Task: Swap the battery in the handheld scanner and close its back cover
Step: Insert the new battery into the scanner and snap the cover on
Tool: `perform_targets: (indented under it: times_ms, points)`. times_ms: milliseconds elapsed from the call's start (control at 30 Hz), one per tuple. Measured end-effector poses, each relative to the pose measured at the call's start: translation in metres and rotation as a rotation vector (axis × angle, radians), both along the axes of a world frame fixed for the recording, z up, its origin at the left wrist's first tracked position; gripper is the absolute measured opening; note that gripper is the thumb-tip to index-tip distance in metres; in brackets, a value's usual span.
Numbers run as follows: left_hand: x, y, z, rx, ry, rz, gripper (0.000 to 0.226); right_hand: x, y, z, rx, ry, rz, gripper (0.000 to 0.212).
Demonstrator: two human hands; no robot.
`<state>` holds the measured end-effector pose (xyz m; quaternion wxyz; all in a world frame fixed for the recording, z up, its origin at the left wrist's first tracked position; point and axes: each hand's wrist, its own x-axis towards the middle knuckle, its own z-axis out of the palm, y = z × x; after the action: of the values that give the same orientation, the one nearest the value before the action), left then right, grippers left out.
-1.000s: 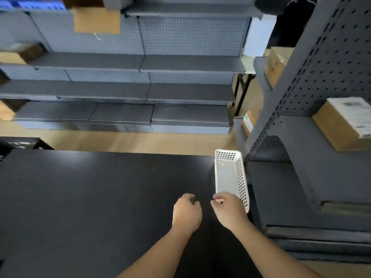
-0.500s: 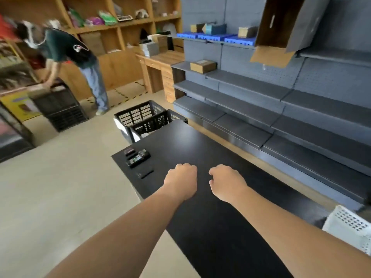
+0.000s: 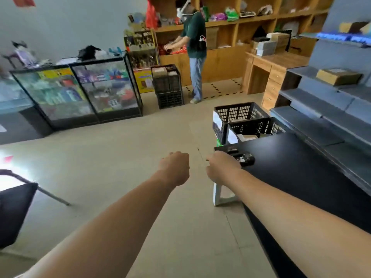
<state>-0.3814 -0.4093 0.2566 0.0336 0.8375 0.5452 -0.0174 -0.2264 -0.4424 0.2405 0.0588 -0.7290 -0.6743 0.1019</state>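
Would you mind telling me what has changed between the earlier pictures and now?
The view swung left, from the white basket at the table's right end to its far left corner. The right hand let go of the basket and now reaches toward the scanner at the corner of the black table; whether it touches is unclear. The left hand remains loosely curled and empty. The scanner parts have not moved.

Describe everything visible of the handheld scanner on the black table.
The handheld scanner is a small, dark, plastic-looking device lying flat near the left corner of the black table, by the black crates. Blur hides whether its back cover is on. A smaller dark piece lies just beyond it. The right hand overlaps its near end; contact cannot be told. The left hand is apart.
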Motion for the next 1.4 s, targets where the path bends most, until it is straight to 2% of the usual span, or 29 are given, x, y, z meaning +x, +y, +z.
perform_targets:
  times_ms: [167, 367, 733, 900, 1033, 1200, 1400]
  points:
    - [-0.053, 0.068, 0.001, -0.013, 0.033, 0.065, 0.027, -0.051, 0.074, -0.007, -0.023, 0.021, 0.057, 0.037]
    - [-0.062, 0.148, -0.009, -0.057, 0.016, 0.051, 0.026, -0.061, 0.162, -0.006, -0.045, 0.031, 0.032, 0.037]
    - [0.024, 0.356, -0.015, -0.063, 0.01, -0.014, 0.028, 0.017, 0.368, -0.017, -0.024, 0.06, 0.011, 0.024]
    - [0.08, 0.431, -0.021, -0.09, 0.023, -0.103, 0.029, 0.068, 0.429, -0.019, -0.035, 0.108, -0.073, 0.025]
    - [0.151, 0.476, -0.035, -0.121, 0.048, -0.247, 0.032, 0.127, 0.441, -0.031, -0.006, 0.156, -0.221, 0.029]
    - [0.269, 0.482, -0.055, -0.174, 0.094, -0.625, 0.03, 0.213, 0.41, -0.029, -0.005, 0.112, -0.515, 0.004]
    - [0.391, 0.414, -0.064, -0.249, 0.05, -1.123, 0.024, 0.272, 0.296, -0.033, -0.009, 0.091, -1.119, 0.035]
